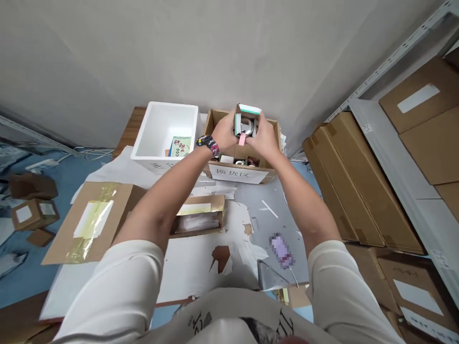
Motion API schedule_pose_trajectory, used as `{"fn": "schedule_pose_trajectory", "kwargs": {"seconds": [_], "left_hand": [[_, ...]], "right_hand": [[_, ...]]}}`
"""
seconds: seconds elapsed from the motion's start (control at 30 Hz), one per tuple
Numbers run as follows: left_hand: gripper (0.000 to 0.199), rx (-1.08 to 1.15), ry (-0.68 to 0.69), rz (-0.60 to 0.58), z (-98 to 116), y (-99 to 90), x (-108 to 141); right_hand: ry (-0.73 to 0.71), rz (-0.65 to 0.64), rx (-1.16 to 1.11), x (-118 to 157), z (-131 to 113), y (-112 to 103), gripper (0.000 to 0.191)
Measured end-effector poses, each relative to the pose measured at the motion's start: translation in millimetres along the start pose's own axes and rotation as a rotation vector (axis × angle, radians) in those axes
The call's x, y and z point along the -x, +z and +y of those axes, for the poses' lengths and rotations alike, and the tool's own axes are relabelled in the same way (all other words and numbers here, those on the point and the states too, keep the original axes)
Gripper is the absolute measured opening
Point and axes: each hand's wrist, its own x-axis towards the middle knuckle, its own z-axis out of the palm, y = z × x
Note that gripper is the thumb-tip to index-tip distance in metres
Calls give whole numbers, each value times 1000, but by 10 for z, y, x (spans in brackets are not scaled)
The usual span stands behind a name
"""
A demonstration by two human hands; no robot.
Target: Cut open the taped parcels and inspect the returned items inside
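Both hands grip a small open carton [248, 109] with a white and green flap. My left hand [224, 132] is closed around its left side, and my right hand [264, 137] around its right. Inside the carton shows a round, shiny silver-looking thing [246, 126]; its kind I cannot make out. A pink tab [242, 139] sticks out at the near side. Below the hands stands an open cardboard box [269, 176] holding several small items, with a handwritten white label [238, 174] on its near side. My forearms and hands hide part of that box.
Left of the cardboard box is a white foam box [143, 138] with booklets [180, 146] inside. A taped carton [89, 224] and a smaller open box [223, 215] stand on the table [186, 258]. A blurred purple object [281, 250] lies at right. Shelves with cartons [362, 177] flank the right side.
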Motion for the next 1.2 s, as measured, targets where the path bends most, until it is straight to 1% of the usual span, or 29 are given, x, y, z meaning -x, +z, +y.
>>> {"fn": "schedule_pose_trajectory", "kwargs": {"seconds": [0.03, 0.07, 0.13, 0.17, 0.23, 0.3, 0.37, 0.43, 0.47, 0.5, 0.53, 0.57, 0.6, 0.67, 0.7, 0.73, 0.77, 0.8, 0.87, 0.9, 0.93, 0.97, 1.03, 1.1, 1.2], "left_hand": [[69, -19, -51, 3, -183, 69, -74], [72, -48, -123, -6, -349, 141, -98], [85, -130, -293, -53, -630, 274, -21], [93, -178, -364, -79, -745, 327, 61], [105, -283, -461, -125, -930, 393, 252], [109, -392, -533, -220, -1062, 403, 414], [102, -490, -606, -389, -1134, 372, 506], [82, -554, -637, -536, -1130, 324, 547], [70, -564, -621, -565, -1092, 294, 571], [61, -555, -585, -558, -1029, 255, 612], [56, -525, -533, -524, -940, 201, 683], [54, -474, -472, -467, -828, 127, 793], [54, -409, -415, -395, -697, 26, 947], [54, -253, -352, -215, -405, -259, 1397], [53, -178, -356, -114, -260, -439, 1686], [53, -108, -388, -9, -129, -634, 2008], [54, -42, -443, 102, -21, -834, 2353], [55, 11, -504, 250, 60, -1024, 2709], [54, 50, -585, 589, 131, -1327, 3407], [56, 53, -619, 659, 130, -1419, 3726], [56, 39, -653, 710, 114, -1464, 4011], [58, 30, -707, 734, 92, -1463, 4256], [66, 97, -843, 725, 54, -1349, 4621], [68, 211, -976, 686, 43, -1157, 4836], [72, 479, -1145, 542, 52, -903, 4984]], "right_hand": [[20, 2, -4, -138, 183, 150, 62], [47, 2, -15, -224, 348, 313, 63], [117, -7, -45, -266, 625, 647, 65], [156, -19, -57, -238, 736, 806, 66], [236, -66, -68, -128, 903, 1091, 70], [320, -154, -76, -1, 1002, 1318, 75], [419, -284, -80, 90, 1049, 1477, 74], [512, -423, -41, 121, 1066, 1557, 64], [543, -475, 0, 119, 1070, 1562, 58], [555, -507, 47, 116, 1072, 1543, 53], [546, -511, 93, 121, 1071, 1498, 51], [517, -487, 122, 148, 1066, 1429, 51], [473, -433, 129, 207, 1054, 1338, 52], [361, -270, 82, 453, 987, 1107, 52], [308, -180, 41, 647, 926, 979, 50], [269, -103, 8, 884, 843, 856, 48], [245, -39, -17, 1159, 737, 747, 44], [238, 15, -42, 1460, 611, 664, 42], [289, 102, -90, 2093, 324, 608, 38], [344, 117, -116, 2398, 179, 643, 37], [408, 131, -143, 2679, 46, 717, 36], [470, 138, -173, 2928, -69, 821, 36], [575, 132, -236, 3312, -227, 1081, 36], [685, 96, -279, 3541, -291, 1338, 38], [864, 72, -311, 3668, -279, 1621, 42]]}}
